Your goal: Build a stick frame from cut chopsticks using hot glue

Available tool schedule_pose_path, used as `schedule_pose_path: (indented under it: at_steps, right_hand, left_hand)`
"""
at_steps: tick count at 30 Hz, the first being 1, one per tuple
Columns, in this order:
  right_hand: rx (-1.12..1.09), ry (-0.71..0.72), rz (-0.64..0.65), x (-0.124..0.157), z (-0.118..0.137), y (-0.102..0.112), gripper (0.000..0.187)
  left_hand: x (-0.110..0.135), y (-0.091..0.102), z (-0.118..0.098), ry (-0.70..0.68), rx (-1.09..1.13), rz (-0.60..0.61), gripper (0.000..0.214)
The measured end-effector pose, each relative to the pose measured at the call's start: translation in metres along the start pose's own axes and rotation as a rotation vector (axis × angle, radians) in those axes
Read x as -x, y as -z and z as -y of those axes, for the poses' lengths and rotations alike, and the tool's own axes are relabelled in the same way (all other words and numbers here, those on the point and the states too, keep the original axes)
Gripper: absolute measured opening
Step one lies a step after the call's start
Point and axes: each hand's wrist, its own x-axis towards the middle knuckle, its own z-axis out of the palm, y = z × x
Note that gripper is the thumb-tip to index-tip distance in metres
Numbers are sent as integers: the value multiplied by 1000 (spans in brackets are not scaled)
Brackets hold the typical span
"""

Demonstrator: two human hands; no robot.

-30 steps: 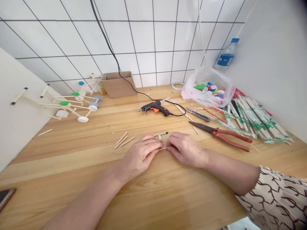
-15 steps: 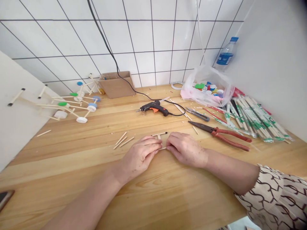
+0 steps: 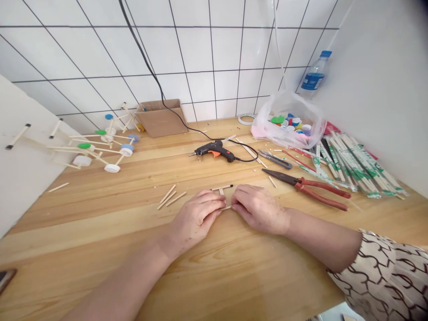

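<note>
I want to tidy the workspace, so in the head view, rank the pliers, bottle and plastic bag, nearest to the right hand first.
1. Pliers: just beyond the right hand, rightward.
2. Plastic bag: farther back.
3. Bottle: behind the bag, rightward.

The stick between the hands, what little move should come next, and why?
Maybe the right hand could gently let go while the left hand steadies the stick. Both hands seem to pinch it now, and the glue gun lies on the table, so reaching it would likely need a free hand.
</note>
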Motion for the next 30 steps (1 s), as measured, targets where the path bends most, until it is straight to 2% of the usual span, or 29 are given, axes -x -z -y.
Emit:
schedule_pose_path:
  at_steps: [30]
  right_hand:
    - [5,21,-23,1,-2,-1,9]
  left_hand:
    - [3,-2,1,18,-38,6,18]
